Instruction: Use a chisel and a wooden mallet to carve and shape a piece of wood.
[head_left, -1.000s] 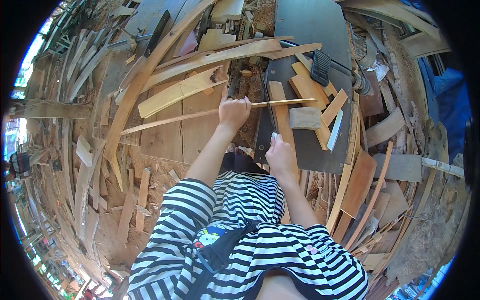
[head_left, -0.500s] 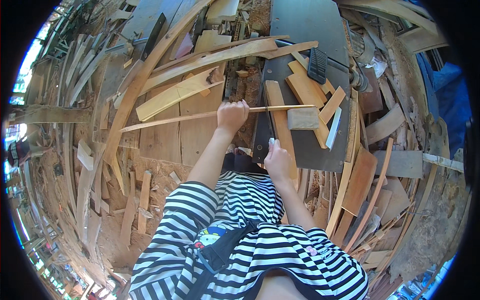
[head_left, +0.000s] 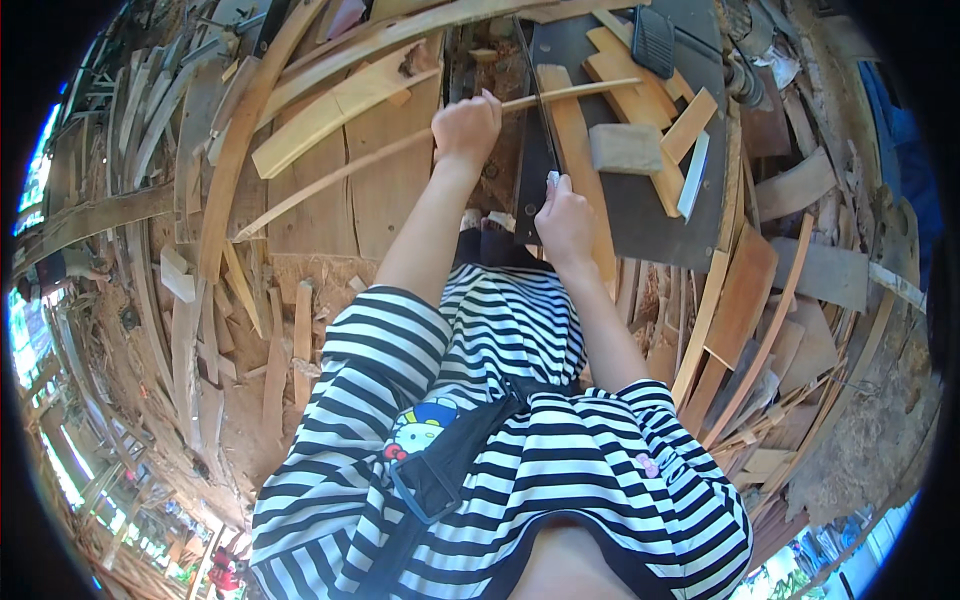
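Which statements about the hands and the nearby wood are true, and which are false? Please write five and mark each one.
1. The left hand grips a wooden strip. True.
2. The right hand is empty. False: the right hand holds a dark-bladed tool.
3. The dark-bladed tool crosses the wooden strip. True.
4. The pale block lies left of the left hand. False: the pale block lies right.
5. The sleeves are striped. True.

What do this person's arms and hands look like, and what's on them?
The left hand and right hand are bare, with no gloves; I see no watch or bracelet. The forearms are uncovered too. Above them, loose black-and-white striped sleeves begin around the elbows.
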